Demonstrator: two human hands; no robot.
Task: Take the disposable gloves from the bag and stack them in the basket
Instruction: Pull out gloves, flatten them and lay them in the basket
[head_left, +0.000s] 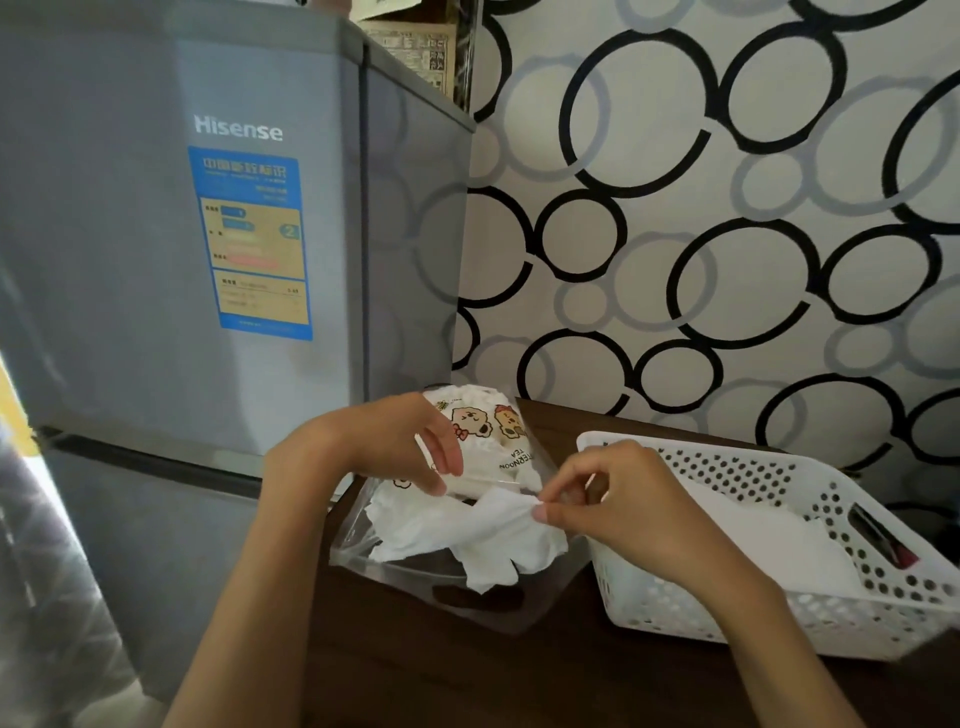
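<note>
Gloves, thin white crumpled plastic (467, 535), spill from clear printed bag (488, 441) on dark wood counter (467, 675): right hand (613, 499) fingers pinch one edge, left hand (410, 441) fingers steady bag; peel single glove, lay flat in white perforated plastic basket (779, 618) at right.

Grey two-door fridge (182, 260) at 9 to 11 o'clock, "Hisense" lettering on upper door, blue-and-yellow energy label (254, 244) beneath it. Cardboard box (410, 47) with printed text on fridge top, 12 o'clock. Wall covering (727, 208) of black and grey rings fills 1 to 3 o'clock. Dark wooden table (467, 675) at 6 o'clock.
</note>
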